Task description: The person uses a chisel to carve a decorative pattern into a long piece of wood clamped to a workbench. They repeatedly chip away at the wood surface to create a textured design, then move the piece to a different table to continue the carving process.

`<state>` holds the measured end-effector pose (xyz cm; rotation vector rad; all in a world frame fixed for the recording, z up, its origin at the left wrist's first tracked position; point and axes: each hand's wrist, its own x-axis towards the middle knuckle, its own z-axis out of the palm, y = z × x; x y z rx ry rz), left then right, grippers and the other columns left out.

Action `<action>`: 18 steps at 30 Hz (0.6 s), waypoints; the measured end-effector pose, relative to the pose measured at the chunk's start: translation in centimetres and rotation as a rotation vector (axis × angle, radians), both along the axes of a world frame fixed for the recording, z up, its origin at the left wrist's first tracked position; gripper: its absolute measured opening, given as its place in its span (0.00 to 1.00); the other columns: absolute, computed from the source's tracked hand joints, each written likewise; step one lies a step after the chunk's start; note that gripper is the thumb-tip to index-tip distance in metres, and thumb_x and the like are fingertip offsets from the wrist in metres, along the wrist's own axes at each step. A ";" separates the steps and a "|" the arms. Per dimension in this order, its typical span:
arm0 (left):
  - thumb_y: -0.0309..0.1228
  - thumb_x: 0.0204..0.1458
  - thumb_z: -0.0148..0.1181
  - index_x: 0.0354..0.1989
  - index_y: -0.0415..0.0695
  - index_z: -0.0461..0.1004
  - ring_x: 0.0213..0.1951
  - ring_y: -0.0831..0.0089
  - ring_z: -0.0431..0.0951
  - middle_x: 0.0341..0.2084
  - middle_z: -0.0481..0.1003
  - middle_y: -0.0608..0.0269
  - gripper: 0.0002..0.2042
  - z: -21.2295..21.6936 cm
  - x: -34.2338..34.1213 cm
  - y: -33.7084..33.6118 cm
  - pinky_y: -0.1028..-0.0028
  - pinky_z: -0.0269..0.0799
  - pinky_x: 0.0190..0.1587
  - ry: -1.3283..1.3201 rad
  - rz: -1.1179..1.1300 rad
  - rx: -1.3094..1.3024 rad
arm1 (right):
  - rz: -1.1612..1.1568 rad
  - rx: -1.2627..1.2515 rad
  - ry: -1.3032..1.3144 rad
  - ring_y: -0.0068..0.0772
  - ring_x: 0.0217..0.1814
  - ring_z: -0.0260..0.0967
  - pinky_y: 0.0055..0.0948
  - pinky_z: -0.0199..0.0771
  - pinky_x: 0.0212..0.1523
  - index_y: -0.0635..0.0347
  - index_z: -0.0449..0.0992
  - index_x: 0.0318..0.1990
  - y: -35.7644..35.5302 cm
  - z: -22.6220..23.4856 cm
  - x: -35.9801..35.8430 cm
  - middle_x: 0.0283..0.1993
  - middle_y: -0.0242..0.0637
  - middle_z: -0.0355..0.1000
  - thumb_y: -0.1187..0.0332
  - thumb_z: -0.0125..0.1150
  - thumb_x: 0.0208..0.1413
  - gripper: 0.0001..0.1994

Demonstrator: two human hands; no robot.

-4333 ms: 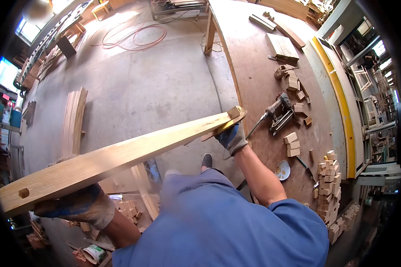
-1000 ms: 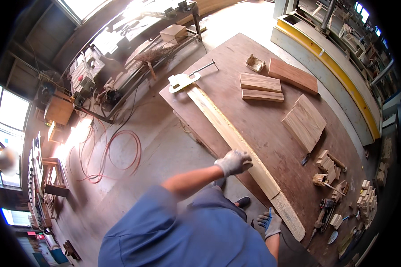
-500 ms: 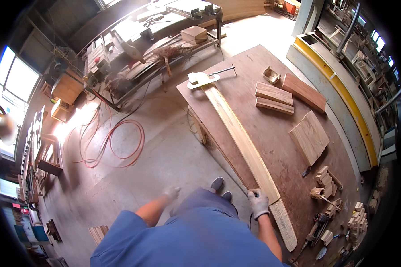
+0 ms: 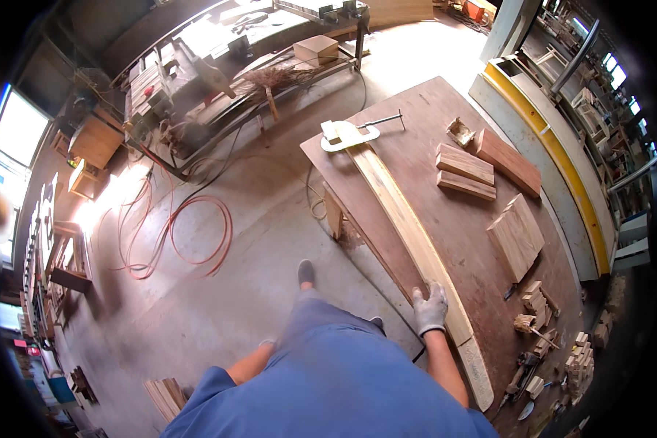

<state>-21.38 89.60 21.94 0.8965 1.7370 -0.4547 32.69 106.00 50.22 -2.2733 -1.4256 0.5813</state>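
A long pale wooden board lies along the left edge of the brown tabletop. At its far end a white C-clamp sits over the board and the table edge. My right hand, in a grey glove, rests against the board near its near end, fingers apart and gripping nothing. Just beyond the hand, a carved-looking wooden end piece meets the board at a seam. My left hand shows only as a bit of glove beside my hip; its fingers are hidden.
Wooden blocks and a thick square block lie on the table's right side. A power tool and small offcuts lie near its lower right. A coiled red hose and a dark cable cross the floor to the left.
My right hand has moved slightly up along the board and its fingers have spread. My left hand has dropped back toward my body. One foot has stepped forward.
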 end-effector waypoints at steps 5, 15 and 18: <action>0.43 0.67 0.44 0.57 0.54 0.78 0.50 0.59 0.83 0.53 0.80 0.59 0.19 6.2 0.3 13.8 0.65 0.78 0.52 -0.026 -0.595 0.210 | -0.031 -0.195 -0.227 0.61 0.78 0.50 0.49 0.49 0.78 0.61 0.61 0.72 4.5 -0.5 -1.1 0.74 0.61 0.57 0.52 0.68 0.54 0.41; 0.35 0.65 0.57 0.48 0.40 0.75 0.24 0.68 0.79 0.28 0.79 0.59 0.11 15.1 -4.4 35.7 0.70 0.72 0.26 -0.221 0.625 0.274 | -0.083 -0.514 -0.373 0.61 0.80 0.46 0.53 0.52 0.77 0.63 0.62 0.71 9.2 0.4 -5.9 0.77 0.62 0.50 0.47 0.71 0.50 0.45; 0.36 0.66 0.57 0.51 0.40 0.75 0.24 0.68 0.80 0.30 0.80 0.58 0.13 16.1 -2.4 38.2 0.70 0.73 0.27 -0.249 0.660 0.268 | -0.084 -0.501 -0.371 0.62 0.78 0.47 0.53 0.54 0.76 0.64 0.64 0.70 9.6 0.0 -6.1 0.75 0.62 0.53 0.48 0.71 0.50 0.44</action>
